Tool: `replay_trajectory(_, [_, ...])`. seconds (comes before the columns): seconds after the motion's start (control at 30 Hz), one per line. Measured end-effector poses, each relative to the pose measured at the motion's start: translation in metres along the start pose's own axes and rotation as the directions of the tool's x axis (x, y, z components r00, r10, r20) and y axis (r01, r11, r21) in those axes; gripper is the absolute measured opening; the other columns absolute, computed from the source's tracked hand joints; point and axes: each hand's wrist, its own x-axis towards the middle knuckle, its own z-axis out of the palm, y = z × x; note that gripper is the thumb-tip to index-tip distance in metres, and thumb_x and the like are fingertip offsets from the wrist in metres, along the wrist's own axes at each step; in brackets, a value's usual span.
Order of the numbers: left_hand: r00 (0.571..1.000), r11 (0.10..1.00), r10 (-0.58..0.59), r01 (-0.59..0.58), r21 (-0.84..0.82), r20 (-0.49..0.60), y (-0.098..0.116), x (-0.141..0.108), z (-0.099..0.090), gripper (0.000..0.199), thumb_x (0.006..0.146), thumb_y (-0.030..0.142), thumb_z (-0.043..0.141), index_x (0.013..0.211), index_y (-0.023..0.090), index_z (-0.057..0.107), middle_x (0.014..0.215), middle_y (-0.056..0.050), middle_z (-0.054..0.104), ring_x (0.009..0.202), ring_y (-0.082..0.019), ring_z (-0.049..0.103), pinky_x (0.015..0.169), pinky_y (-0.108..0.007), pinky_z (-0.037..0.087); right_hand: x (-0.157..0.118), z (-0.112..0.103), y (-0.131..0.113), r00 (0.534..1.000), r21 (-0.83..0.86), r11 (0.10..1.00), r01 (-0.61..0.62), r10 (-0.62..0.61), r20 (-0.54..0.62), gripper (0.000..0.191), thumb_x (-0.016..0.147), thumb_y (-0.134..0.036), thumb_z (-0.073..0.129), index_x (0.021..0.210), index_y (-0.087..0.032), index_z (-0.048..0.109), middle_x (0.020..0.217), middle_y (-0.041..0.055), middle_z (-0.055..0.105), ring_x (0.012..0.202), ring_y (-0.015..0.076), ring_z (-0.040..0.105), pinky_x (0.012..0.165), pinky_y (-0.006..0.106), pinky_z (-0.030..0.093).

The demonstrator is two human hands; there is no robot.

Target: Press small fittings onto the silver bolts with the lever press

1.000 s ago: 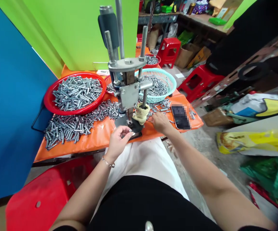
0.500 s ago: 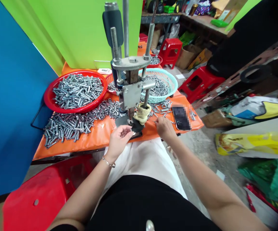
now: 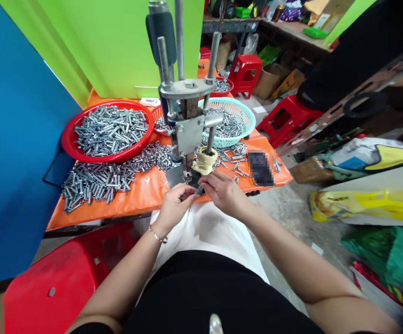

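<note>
In front of the press my left hand point(image 3: 175, 206) and my right hand point(image 3: 225, 194) meet, fingertips pinched together. Between them is a small metal part point(image 3: 198, 190), mostly covered by the fingers. Just beyond the fingertips stands the hand press point(image 3: 189, 134), with a steel block, threaded rods and a dark-gripped lever. Cream cloth point(image 3: 205, 160) is wrapped round the lower end of one rod. Silver eye bolts point(image 3: 99, 183) lie heaped on the orange-covered table point(image 3: 146, 192) to the left. Looser metal pieces point(image 3: 238, 160) are scattered right of the press.
A red basin point(image 3: 69, 144) full of eye bolts stands at the left, and a light-blue basket point(image 3: 248, 118) of metal parts behind the press. A phone point(image 3: 260, 168) lies near the table's right edge. Red stools point(image 3: 288, 118) stand beyond it; a red chair point(image 3: 51, 287) is at lower left.
My right hand has moved left from the scattered pieces and now meets my left hand, which stayed close to the press. The view has shifted slightly.
</note>
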Motion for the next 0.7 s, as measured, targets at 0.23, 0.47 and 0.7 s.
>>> replay_trajectory(0.23, [0.998, 0.997, 0.063, -0.063, 0.039, -0.003, -0.005, -0.002, 0.001, 0.006, 0.086, 0.025, 0.071, 0.088, 0.021, 0.075, 0.086, -0.005, 0.072, 0.078, -0.018, 0.067, 0.072, -0.031, 0.056, 0.001, 0.000, -0.006, 0.982, -0.250, 0.953, 0.171, -0.145, 0.117, 0.018, 0.102, -0.015, 0.047, 0.097, -0.014, 0.064, 0.089, 0.0094, 0.064, 0.084, 0.0210, 0.057, 0.074, 0.032, 0.048])
replay_trajectory(0.47, [0.998, 0.998, 0.058, -0.058, 0.023, -0.018, -0.011, 0.001, 0.006, 0.009, 0.088, 0.025, 0.066, 0.091, 0.021, 0.074, 0.089, -0.005, 0.074, 0.080, -0.018, 0.068, 0.075, -0.031, 0.055, 0.002, 0.002, -0.007, 0.991, -0.077, 0.995, 0.057, -0.047, 0.126, 0.014, 0.102, -0.025, 0.053, 0.110, -0.018, 0.063, 0.090, 0.0070, 0.067, 0.083, 0.0184, 0.061, 0.076, 0.031, 0.050])
replay_trajectory(0.7, [0.975, 0.975, 0.155, -0.125, 0.186, -0.158, -0.035, 0.023, 0.001, 0.002, 0.084, 0.019, 0.072, 0.084, 0.021, 0.071, 0.093, -0.005, 0.069, 0.092, -0.021, 0.063, 0.086, -0.036, 0.050, 0.026, 0.038, 0.057, 0.814, 0.392, 0.836, -0.384, 0.507, -0.283, 0.057, 0.080, -0.043, 0.075, 0.125, -0.016, 0.053, 0.112, 0.0124, 0.067, 0.089, 0.0190, 0.064, 0.074, 0.030, 0.055])
